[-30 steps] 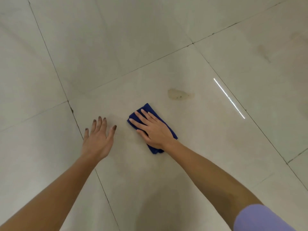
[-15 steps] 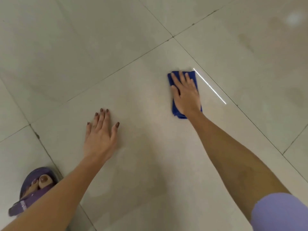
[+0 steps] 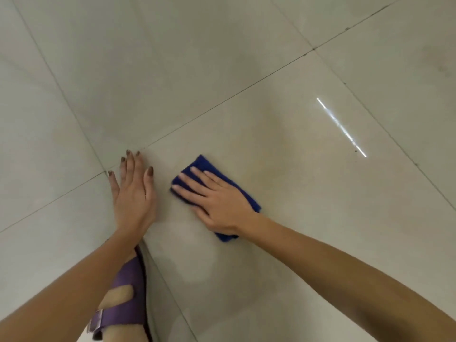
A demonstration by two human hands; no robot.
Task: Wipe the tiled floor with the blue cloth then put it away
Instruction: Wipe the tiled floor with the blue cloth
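Half a second back the right hand (image 3: 223, 206) had the blue cloth (image 3: 246, 193) pushed out beside the bright streak of reflected light (image 3: 341, 127); it has now drawn the cloth back toward the person, so that cloth and hand lie just beside the left hand (image 3: 134, 191) and well apart from that streak. I read this as the return leg of a wiping stroke across the same large tile (image 3: 308, 193), with the wiping step in progress and the putting-away not yet begun. The right hand's fingers (image 3: 195, 180) are extended and slightly spread, pressed flat on top of the folded cloth rather than curled around it; the cloth shows beyond the fingertips, along the far side of the hand and below the wrist. The left hand is palm-down on the floor, fingers straight and close together, thumb set apart, fingertips reaching the grout joint (image 3: 222, 102); it holds nothing and appears to serve as a brace. A foot in a purple sandal (image 3: 125, 287) shows beneath the left forearm. Motion blur at the cloth's near edge leaves its exact outline there uncertain.
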